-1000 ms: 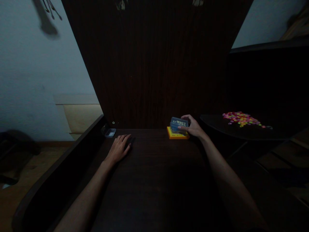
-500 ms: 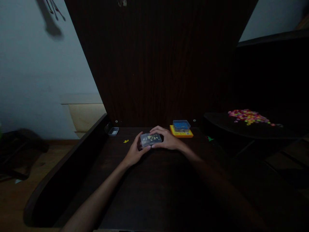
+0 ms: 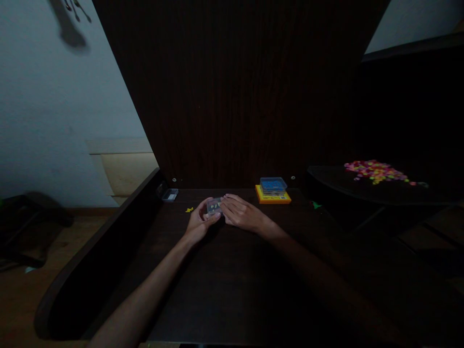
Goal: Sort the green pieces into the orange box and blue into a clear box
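Observation:
A small clear plastic box (image 3: 213, 205) with pale little pieces in it is held above the dark desk. My left hand (image 3: 197, 224) grips its left end, thumb along the near edge and fingers behind. My right hand (image 3: 242, 213) is closed over the right end, its fingers together and covering much of the top. Whether the lid is fully closed cannot be made out. Just left of my left hand, a few small yellow pieces (image 3: 189, 210) lie on the desk.
A blue-filled clear box (image 3: 273, 184) rests on a yellow-orange box (image 3: 273, 199) at the back right. Another small clear container (image 3: 170, 195) sits at the back left. Many colourful small pieces (image 3: 377, 171) are heaped on a dark surface to the right. A raised side panel (image 3: 97, 251) borders the desk's left.
The box has shifted slightly left in my left hand. My right hand has moved from the box's right edge onto its top, covering more of it.

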Demonstrator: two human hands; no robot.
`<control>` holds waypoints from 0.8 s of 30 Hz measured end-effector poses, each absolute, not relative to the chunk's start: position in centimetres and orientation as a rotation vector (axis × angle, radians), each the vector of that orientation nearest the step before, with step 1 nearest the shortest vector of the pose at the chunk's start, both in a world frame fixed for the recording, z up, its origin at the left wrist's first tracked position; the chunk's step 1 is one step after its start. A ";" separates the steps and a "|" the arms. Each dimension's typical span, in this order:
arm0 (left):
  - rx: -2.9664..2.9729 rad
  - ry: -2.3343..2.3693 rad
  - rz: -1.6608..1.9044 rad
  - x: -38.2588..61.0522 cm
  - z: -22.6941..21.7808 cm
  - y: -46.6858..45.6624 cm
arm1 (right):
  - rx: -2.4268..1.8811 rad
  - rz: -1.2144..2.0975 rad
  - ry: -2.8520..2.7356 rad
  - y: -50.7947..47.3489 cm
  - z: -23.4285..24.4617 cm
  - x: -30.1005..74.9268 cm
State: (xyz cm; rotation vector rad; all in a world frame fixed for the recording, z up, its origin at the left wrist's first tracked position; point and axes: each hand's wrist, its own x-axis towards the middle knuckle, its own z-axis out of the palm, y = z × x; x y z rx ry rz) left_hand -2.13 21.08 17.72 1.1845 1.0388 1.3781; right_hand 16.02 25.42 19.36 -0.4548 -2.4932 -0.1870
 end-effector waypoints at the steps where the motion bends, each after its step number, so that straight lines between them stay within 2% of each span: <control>1: 1.162 1.032 1.383 -2.1 17.8 21.0 | -0.447 -0.202 -2.486 25.4 19.3 16.0; 12: 0.987 0.979 1.414 -1.8 18.3 20.9 | -0.362 -0.687 -2.420 25.6 19.1 16.0; 24: 1.146 1.063 1.294 -2.7 17.4 21.6 | -0.451 -0.692 -2.512 25.2 18.9 15.6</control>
